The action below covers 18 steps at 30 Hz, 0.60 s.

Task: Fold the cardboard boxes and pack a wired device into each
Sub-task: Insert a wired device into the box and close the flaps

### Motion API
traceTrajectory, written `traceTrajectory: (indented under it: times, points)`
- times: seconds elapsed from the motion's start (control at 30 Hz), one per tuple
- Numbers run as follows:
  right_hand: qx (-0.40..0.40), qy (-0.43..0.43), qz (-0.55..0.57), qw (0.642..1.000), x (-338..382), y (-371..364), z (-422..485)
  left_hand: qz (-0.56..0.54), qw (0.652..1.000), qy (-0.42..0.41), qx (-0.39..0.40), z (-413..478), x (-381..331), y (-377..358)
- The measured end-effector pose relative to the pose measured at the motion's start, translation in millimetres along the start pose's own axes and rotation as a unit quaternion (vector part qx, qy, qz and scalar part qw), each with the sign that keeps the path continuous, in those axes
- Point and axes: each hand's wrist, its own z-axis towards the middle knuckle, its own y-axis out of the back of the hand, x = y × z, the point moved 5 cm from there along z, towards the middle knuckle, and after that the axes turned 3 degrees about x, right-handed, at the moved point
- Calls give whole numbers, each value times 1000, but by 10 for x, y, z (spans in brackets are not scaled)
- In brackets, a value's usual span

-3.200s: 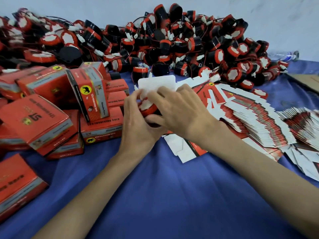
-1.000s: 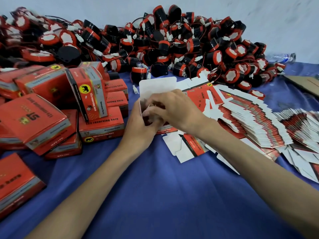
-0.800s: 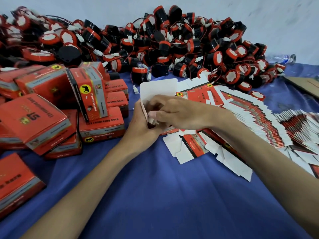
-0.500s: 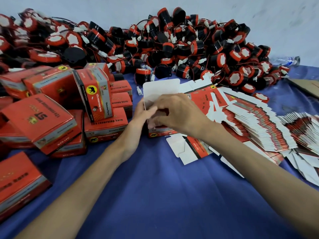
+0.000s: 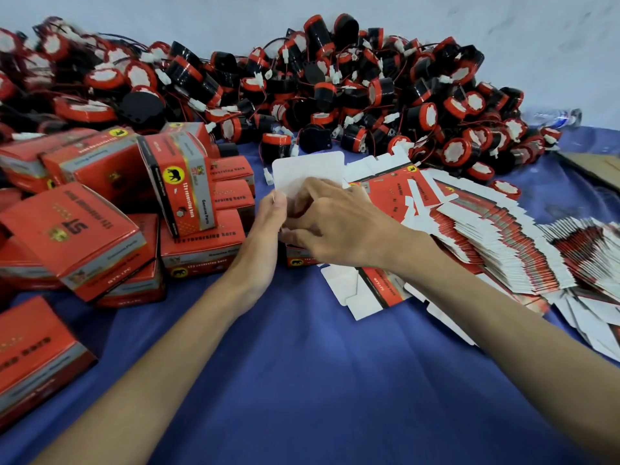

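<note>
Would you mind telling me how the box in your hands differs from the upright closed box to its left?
The box in hand has its white lid flap raised and open; the upright closed box is sealed. The first rests low on the blue cloth, largely covered by both hands; the second stands tall on other boxes, untouched. Both are red with a yellow emblem.

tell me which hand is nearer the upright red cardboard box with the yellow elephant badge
Left. The left hand is just right of the upright red box; the right hand sits farther right, beyond the left.
</note>
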Motion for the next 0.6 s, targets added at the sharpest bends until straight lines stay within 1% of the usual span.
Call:
traceTrajectory:
  times: [0.07, 0.1, 0.17, 0.2, 0.27, 0.33, 0.43, 0.53, 0.6]
  points:
    - [-53, 1, 61, 997, -50, 27, -28, -8, 1000, 3, 8, 2, 20, -10]
    - [-76, -1, 72, 994, -65, 39, -46, -14, 1000, 6, 11, 2, 35, -17]
    - [-97, 9, 56, 994, -50, 51, -67, -24, 1000, 2, 5, 4, 42, -15]
    - [-89, 25, 21, 996, -23, 44, -76, -27, 1000, 2, -4, 7, 48, -8]
    - [-41, 54, -75, 995, 32, 19, -90, -26, 999, 5, -23, 19, 61, 8]
    - [-3, 52, -118, 992, 27, 21, -74, -25, 999, 9, -24, 33, 76, 3]
    - [25, 11, -94, 995, 30, 30, 11, -34, 999, 3, -27, 52, 104, -4]
    - [9, -26, -76, 997, 60, 30, 91, -35, 999, -5, -33, 44, 102, -12]
    - [1, -29, -87, 996, 57, 33, 94, -35, 999, -5, -34, 40, 101, -17]
